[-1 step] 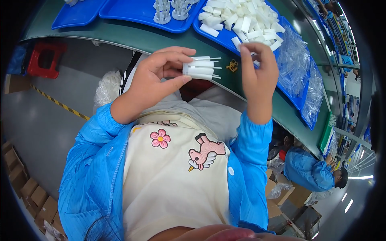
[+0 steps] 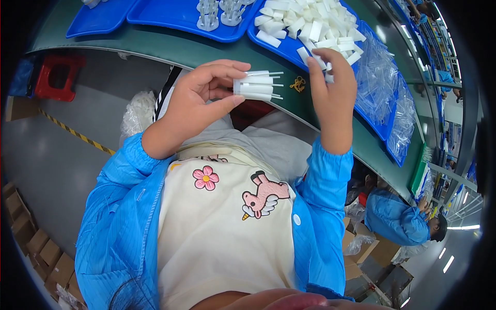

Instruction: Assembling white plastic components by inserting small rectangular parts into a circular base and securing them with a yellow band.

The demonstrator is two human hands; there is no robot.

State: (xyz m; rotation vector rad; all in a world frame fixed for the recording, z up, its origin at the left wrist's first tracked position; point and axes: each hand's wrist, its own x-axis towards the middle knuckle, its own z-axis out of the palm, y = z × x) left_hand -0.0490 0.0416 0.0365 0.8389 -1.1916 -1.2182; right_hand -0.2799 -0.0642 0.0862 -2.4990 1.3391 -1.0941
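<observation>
My left hand (image 2: pixel 209 88) grips a cluster of white cylindrical pieces (image 2: pixel 258 88) by its clear base, holding it sideways. Several thin pale rods stick out of the cluster's right end. My right hand (image 2: pixel 335 90) is at the near edge of a heap of white foam blocks (image 2: pixel 305 28) in a blue tray. A white foam block (image 2: pixel 320 62) shows between its thumb and curled index finger, with more white behind; the other fingers are partly hidden. Between my hands, small yellow ring-shaped parts (image 2: pixel 298 84) lie on the green table.
Blue trays line the table (image 2: pixel 170 58); one tray (image 2: pixel 155 15) bears upright clear holders (image 2: pixel 208 16). Clear plastic pieces (image 2: pixel 377 77) fill the trays at right. A red stool (image 2: pixel 57 77) and cardboard boxes (image 2: pixel 39 243) stand at left. A person in blue (image 2: pixel 395 217) works at far right.
My right thumb and index finger have parted slightly, and a white foam block now shows between them. The cluster in my left hand has shifted very slightly.
</observation>
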